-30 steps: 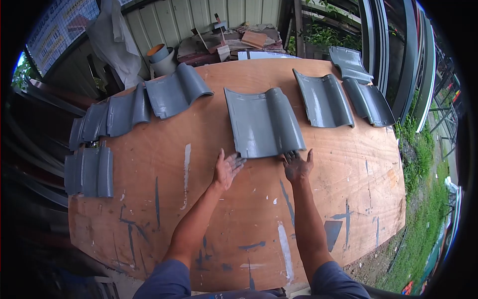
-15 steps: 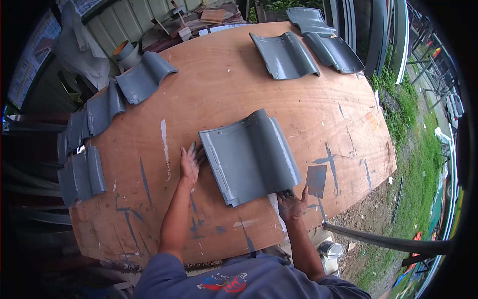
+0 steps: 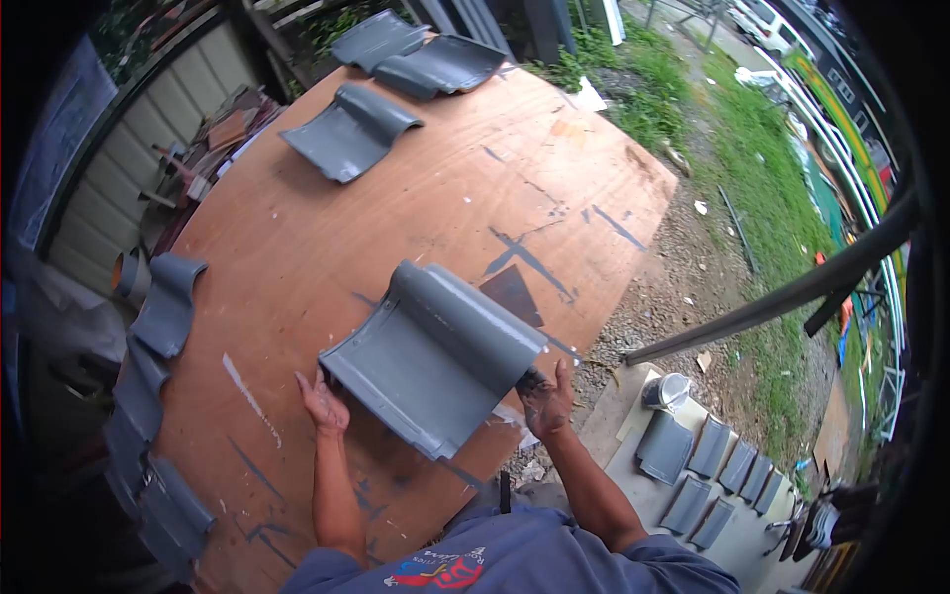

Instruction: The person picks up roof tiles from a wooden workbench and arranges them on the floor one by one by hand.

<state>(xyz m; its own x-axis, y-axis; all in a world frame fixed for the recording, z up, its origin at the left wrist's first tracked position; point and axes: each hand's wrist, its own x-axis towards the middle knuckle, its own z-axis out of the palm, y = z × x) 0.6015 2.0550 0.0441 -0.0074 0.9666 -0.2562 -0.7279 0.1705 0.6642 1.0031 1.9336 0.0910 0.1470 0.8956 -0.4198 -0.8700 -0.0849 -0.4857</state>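
A grey curved roof tile (image 3: 435,356) is held over the front part of a wooden table (image 3: 297,267), tilted, between both hands. My left hand (image 3: 325,404) is at its left corner, thumb up, with some fingers under the edge. My right hand (image 3: 546,398) supports the right corner; its fingertips go out of sight beneath the tile and look darkly stained. A small dark flat square (image 3: 513,295) lies on the table just behind the tile.
More grey tiles lie at the table's far end (image 3: 351,131) and along its left edge (image 3: 166,305). On the right, several tiles (image 3: 665,445) rest on a low surface beside a paint bucket (image 3: 668,392). A dark pole (image 3: 772,297) slants across the right side.
The view has swung to the right, showing the tiles on the low surface. The held tile has turned relative to the table, and my left hand now meets its corner.
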